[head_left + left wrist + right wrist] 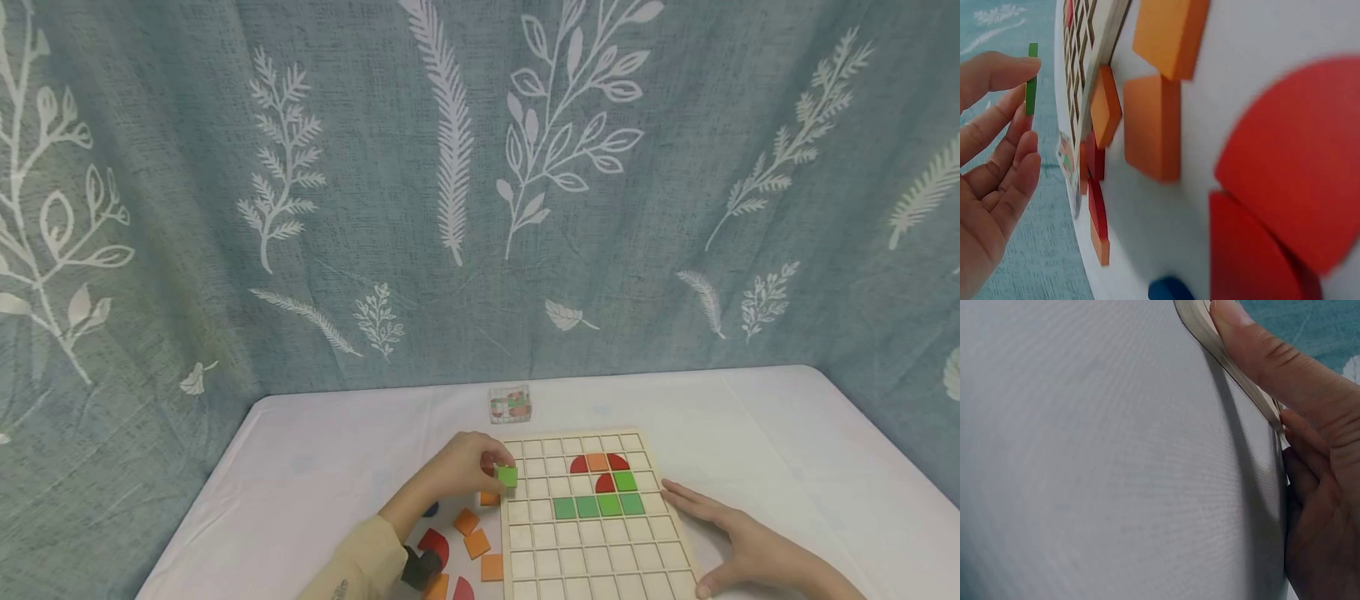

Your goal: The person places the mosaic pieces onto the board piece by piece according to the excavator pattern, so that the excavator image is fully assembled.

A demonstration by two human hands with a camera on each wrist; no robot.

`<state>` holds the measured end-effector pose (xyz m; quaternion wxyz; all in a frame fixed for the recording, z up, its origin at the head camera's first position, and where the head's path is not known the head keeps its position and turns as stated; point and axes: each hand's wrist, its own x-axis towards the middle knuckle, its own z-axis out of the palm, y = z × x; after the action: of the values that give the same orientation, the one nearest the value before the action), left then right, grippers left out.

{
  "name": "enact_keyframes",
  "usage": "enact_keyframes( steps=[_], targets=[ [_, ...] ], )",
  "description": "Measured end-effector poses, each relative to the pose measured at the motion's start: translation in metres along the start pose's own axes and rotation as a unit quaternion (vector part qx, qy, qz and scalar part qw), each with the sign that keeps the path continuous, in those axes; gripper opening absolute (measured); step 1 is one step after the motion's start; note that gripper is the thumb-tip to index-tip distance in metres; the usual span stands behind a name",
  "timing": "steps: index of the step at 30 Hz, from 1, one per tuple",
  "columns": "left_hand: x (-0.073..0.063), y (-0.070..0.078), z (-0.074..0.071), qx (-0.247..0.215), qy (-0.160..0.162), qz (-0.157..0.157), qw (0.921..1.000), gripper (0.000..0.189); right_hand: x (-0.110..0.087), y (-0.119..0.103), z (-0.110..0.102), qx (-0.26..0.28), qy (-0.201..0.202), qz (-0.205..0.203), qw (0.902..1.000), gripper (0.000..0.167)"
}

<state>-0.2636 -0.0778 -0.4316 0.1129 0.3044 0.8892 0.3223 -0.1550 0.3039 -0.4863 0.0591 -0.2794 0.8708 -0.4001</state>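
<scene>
My left hand [467, 463] pinches a green square tile [507, 476] between thumb and fingers, at the left edge of a wooden grid board [592, 562]. The left wrist view has the tile [1032, 78] edge-on, raised off the table. Along the board's right edge rests my right hand [738, 546], fingers extended, thumb at the near corner; in the right wrist view the thumb [1272, 356] touches the rim. Set in the grid are a row of green tiles [587, 507], another green tile [624, 481], an orange tile [597, 462] and several red rounded pieces [604, 483].
Left of the board lie loose orange tiles [476, 544], red rounded pieces [435, 546] and a blue piece [431, 509], partly behind the left forearm. Beyond the board stands a small clear box [510, 405] with a coloured pattern. A patterned curtain [450, 333] hangs behind the white table [315, 450].
</scene>
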Motion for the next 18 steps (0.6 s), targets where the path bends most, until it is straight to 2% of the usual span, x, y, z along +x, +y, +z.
enact_keyframes(
  steps=[8,18],
  targets=[
    [0.005,0.009,0.004,-0.001,0.002,-0.020,0.9998,0.025,0.001,0.001,0.000,0.000,-0.003,0.002,1.0000,0.095],
    [0.004,0.014,0.005,-0.017,-0.003,-0.011,0.9998,0.026,0.001,0.000,-0.001,-0.006,-0.001,0.010,0.9999,0.095]
  ],
)
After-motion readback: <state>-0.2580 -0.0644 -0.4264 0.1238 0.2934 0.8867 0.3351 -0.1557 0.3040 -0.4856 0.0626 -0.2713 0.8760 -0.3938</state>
